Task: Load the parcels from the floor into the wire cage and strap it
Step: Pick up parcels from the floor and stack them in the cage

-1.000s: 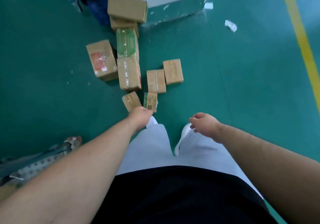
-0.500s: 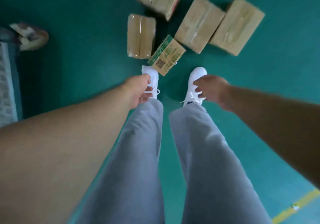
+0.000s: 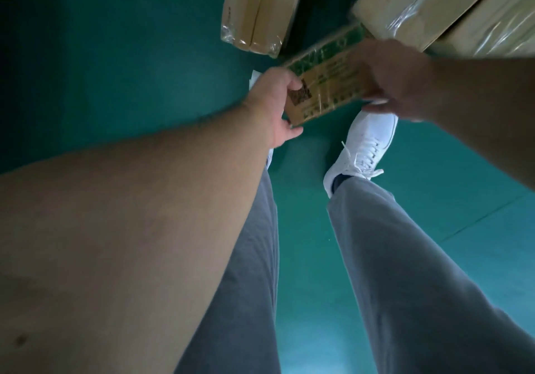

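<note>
On floor (image 3: 115, 55) beyond shoe (image 3: 364, 141): wrapped boxes (image 3: 434, 5), slim box (image 3: 257, 5). Just above shoe: parcel (image 3: 330, 84), gripped at its ends by left hand (image 3: 275, 104) and right hand (image 3: 396, 81). Could slip on glossy film and drop onto shoe if squeezed loosely.

Left of left hand (image 3: 275, 104): bare green floor (image 3: 115, 69), clear run, nothing in the path. Past the small parcel (image 3: 327, 84) that both hands grip: long box (image 3: 260, 8) ahead-left, film-wrapped boxes (image 3: 428, 5) crowd the far side of right hand (image 3: 396, 81); touching or not, can't tell. Only a narrow dark gap between long box and wrapped ones. White shoe (image 3: 364, 147) sits right under the parcel's near edge. Floor strip between the trouser legs (image 3: 405, 257) is free, and so is the floor off to the right.
</note>
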`<state>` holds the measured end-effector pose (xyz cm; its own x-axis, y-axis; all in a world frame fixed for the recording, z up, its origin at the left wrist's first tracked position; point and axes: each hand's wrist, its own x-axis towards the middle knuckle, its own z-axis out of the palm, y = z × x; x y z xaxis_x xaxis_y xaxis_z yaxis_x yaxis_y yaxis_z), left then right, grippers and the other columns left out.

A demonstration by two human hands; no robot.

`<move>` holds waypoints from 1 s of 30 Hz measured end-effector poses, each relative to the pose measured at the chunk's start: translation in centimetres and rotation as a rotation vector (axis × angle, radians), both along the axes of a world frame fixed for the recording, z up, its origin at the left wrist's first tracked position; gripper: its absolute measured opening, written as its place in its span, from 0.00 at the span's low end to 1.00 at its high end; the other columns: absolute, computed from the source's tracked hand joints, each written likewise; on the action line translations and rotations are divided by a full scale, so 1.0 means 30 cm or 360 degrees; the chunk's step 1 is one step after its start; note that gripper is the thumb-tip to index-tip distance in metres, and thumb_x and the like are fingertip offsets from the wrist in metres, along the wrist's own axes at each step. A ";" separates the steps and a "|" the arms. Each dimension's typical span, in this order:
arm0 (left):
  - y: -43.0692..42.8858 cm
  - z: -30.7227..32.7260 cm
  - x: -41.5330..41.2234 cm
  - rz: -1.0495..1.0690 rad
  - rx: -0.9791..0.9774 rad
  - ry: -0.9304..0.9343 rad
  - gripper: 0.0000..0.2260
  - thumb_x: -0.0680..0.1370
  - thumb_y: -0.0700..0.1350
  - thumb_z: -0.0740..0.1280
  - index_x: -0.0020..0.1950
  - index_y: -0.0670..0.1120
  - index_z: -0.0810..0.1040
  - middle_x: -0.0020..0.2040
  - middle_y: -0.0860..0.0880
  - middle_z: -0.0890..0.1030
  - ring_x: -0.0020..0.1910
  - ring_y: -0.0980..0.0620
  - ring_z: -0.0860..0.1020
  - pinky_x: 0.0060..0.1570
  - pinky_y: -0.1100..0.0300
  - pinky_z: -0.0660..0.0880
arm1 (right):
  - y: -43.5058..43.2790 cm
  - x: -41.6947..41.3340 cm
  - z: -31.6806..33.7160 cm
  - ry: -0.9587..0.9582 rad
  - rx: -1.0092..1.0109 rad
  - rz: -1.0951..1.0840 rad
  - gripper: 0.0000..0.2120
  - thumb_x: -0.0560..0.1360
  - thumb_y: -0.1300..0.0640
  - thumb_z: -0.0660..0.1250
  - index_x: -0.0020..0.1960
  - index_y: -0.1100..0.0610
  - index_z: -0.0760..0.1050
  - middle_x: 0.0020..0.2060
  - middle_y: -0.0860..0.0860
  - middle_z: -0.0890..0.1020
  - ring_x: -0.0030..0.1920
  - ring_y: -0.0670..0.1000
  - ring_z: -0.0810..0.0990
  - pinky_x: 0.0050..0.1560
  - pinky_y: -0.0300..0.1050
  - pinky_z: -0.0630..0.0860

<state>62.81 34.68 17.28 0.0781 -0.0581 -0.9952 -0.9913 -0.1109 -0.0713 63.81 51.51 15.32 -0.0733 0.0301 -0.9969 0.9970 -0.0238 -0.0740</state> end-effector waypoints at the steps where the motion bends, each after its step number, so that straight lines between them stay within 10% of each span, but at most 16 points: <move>1: -0.007 0.016 0.019 -0.0015 -0.0066 0.0010 0.10 0.79 0.44 0.65 0.61 0.47 0.76 0.56 0.43 0.81 0.56 0.41 0.80 0.69 0.33 0.69 | 0.009 0.006 0.025 -0.0011 0.0044 -0.0066 0.12 0.79 0.41 0.64 0.56 0.47 0.79 0.44 0.47 0.86 0.49 0.50 0.85 0.53 0.52 0.80; 6: -0.033 0.388 0.092 0.0157 -0.0075 -0.0117 0.22 0.76 0.65 0.70 0.59 0.49 0.79 0.54 0.41 0.84 0.53 0.41 0.83 0.59 0.42 0.79 | 0.054 0.071 0.443 -0.0236 0.0035 -0.0225 0.22 0.70 0.31 0.73 0.48 0.49 0.81 0.44 0.50 0.87 0.48 0.54 0.87 0.55 0.57 0.82; 13: -0.084 1.031 0.150 0.0591 0.0283 0.0056 0.20 0.74 0.55 0.72 0.63 0.48 0.76 0.58 0.37 0.84 0.59 0.39 0.82 0.61 0.43 0.77 | 0.105 -0.036 1.198 0.0010 -0.0133 0.0064 0.11 0.80 0.46 0.65 0.46 0.51 0.80 0.31 0.46 0.85 0.45 0.53 0.83 0.59 0.54 0.80; 22: -0.389 1.713 0.126 0.0865 0.0294 0.0556 0.10 0.77 0.53 0.66 0.52 0.47 0.78 0.40 0.44 0.85 0.46 0.44 0.80 0.48 0.52 0.75 | -0.183 -0.194 1.871 0.0301 -0.0440 0.0418 0.15 0.79 0.46 0.66 0.60 0.54 0.78 0.51 0.56 0.84 0.55 0.56 0.82 0.58 0.53 0.78; 30: -0.981 1.948 0.295 0.1257 0.0084 0.0830 0.24 0.67 0.56 0.72 0.61 0.50 0.79 0.49 0.42 0.81 0.53 0.41 0.79 0.58 0.47 0.75 | -0.863 -0.187 2.051 0.0522 -0.0647 0.0797 0.20 0.79 0.46 0.67 0.66 0.56 0.77 0.62 0.62 0.81 0.62 0.59 0.81 0.67 0.58 0.76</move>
<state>71.65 5.25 75.72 -0.3795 -0.1323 -0.9157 -0.5394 -0.7725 0.3352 58.20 25.63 76.84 -0.2783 -0.4541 -0.8464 0.8235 0.3408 -0.4536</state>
